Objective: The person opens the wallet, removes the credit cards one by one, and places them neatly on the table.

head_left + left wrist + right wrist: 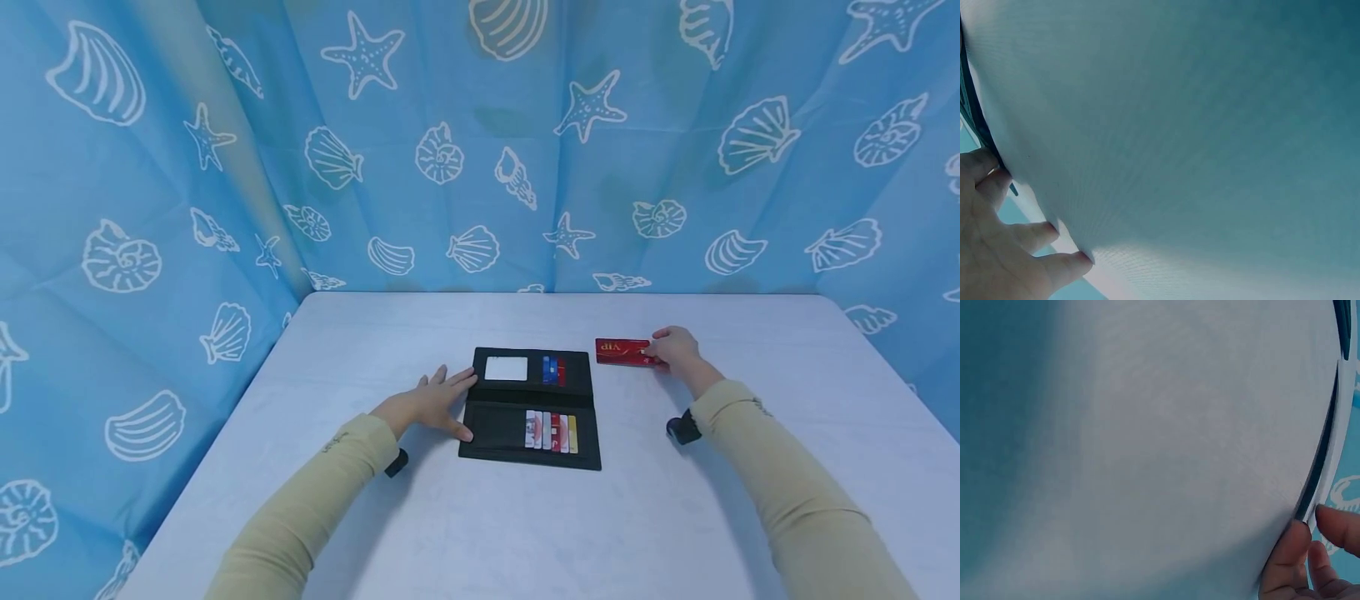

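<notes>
A black bifold wallet (495,429) lies unfolded on the white table. Its upper half has a white window panel (506,368) and blue and red cards (553,370) in slots; several cards (551,431) fill the lower half's slots. My left hand (435,404) rests at the wallet's left edge, fingers spread, touching it. To the wallet's upper right, my right hand (677,348) pinches the right end of a red VIP card (618,351). In the right wrist view the card (1320,459) appears edge-on between thumb and fingers. The left wrist view catches only the wallet's dark edge (975,109).
The white-covered table (525,533) extends around the wallet. Behind it and to both sides hangs a blue curtain (420,208) with white shell and starfish prints. A small black device (682,427) sits under the right wrist, and another (397,463) under the left.
</notes>
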